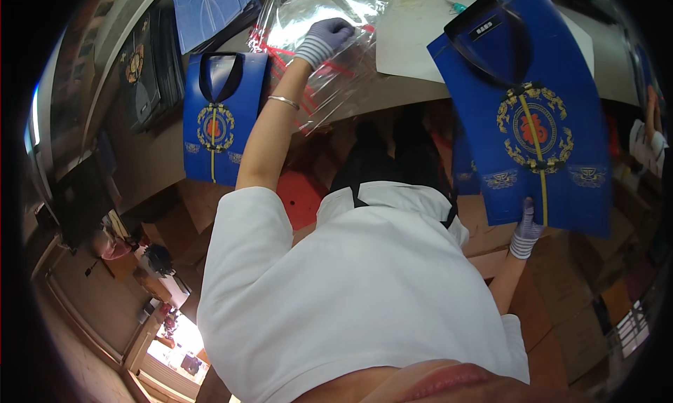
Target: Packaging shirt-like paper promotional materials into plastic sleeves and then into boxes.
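Note:
My left hand (326, 40), in a grey-striped glove, is closed at the clear plastic bags (291, 14) with red strips, which lie on the table; its curled fingertips pinch the top film. My right hand (527, 233), gloved alike, grips the lower edge of a large blue gift bag (491, 144). The thumb lies on its front and the fingers are hidden behind. This bag has a black ribbon handle, a round gold and red emblem and a yellow stripe, and tilts at the table's right edge. Another blue gift bag (193, 115) hangs or stands left of my left forearm.
Black bags (158, 66) are stacked at the far left, near a pile of blue sheets (210, 14). A white board (413, 42) lies on the table (392, 94). Below are a red stool (301, 198) and cardboard boxes (561, 312). Another person's arm (652, 115) shows far right.

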